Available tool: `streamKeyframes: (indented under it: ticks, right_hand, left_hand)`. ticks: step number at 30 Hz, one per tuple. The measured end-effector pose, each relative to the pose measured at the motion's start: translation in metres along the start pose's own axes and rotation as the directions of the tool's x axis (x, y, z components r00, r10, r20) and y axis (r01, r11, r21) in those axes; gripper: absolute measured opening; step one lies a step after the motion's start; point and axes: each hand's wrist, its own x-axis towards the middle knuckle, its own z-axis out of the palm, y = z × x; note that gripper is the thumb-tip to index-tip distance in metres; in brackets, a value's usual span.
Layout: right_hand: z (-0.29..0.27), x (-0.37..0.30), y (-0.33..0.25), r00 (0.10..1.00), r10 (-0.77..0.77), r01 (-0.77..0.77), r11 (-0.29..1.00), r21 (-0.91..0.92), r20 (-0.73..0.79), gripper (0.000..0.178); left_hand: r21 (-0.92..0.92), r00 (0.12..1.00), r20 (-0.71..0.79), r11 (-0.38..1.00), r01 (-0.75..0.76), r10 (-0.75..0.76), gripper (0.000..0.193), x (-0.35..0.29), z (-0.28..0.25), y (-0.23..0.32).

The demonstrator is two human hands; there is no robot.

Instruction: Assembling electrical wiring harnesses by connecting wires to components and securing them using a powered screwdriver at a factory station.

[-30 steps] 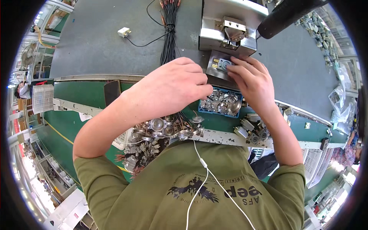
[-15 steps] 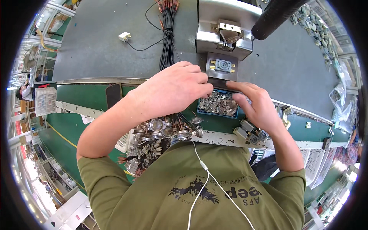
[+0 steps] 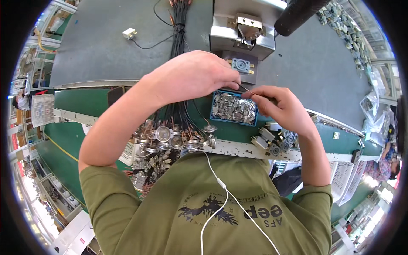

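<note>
Between my two hands runs a short, thin wire (image 3: 246, 89). My left hand (image 3: 202, 76) pinches its left end, and my right hand (image 3: 278, 105) grips the other with thumb and forefinger; the fingers partly hide both ends. Just below sits a blue tray (image 3: 211, 115) full of small shiny metal pieces (image 3: 236, 107). Beyond my left fingertips, a grey square part (image 3: 241, 65) with brass tabs rests on the metal block (image 3: 251, 79) of a press-like machine (image 3: 265, 40). A bundle of black wires (image 3: 177, 42) passes under my left forearm.
Round metal discs on wires (image 3: 162, 134) hang at the near edge, left of centre. Grey and white parts (image 3: 274, 140) lie near my right forearm. A small white connector (image 3: 129, 33) rests at the far left. A black cylinder (image 3: 297, 19) juts in from above; grey parts (image 3: 346, 32) pile up far right.
My hands have shifted, and the thin wire now shows stretched between them. The blue tray, less covered by my right hand, shows more fully. The whole view has moved slightly.
</note>
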Motion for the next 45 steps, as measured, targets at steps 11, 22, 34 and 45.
streamKeyframes:
  ticks: [11, 22, 34, 45]
  right_hand:
    - [0.005, -0.012, 0.010, 0.959, -0.116, 0.084, 0.988, -0.128, -0.261, 0.034]
    - [0.017, 0.011, 0.008, 0.996, -0.089, 0.054, 0.642, 0.765, 0.005, 0.048]
    - [0.026, 0.015, 0.012, 0.828, -0.093, 0.260, 0.937, 0.232, -0.553, 0.036]
    - [0.006, 0.013, -0.013, 0.936, -0.153, 0.261, 0.907, 0.330, -0.318, 0.024]
  left_hand:
    - [0.059, 0.998, -0.068, 0.998, -0.001, 0.005, 0.015, 0.000, -0.007, 0.007]
    - [0.052, 0.997, -0.066, 0.997, 0.048, -0.045, 0.013, -0.008, -0.034, 0.007]
    - [-0.014, 0.971, -0.197, 0.990, 0.138, -0.138, 0.020, -0.007, -0.008, 0.013]
    - [0.418, 0.972, -0.189, 0.907, -0.048, 0.139, 0.007, -0.007, -0.001, 0.000]
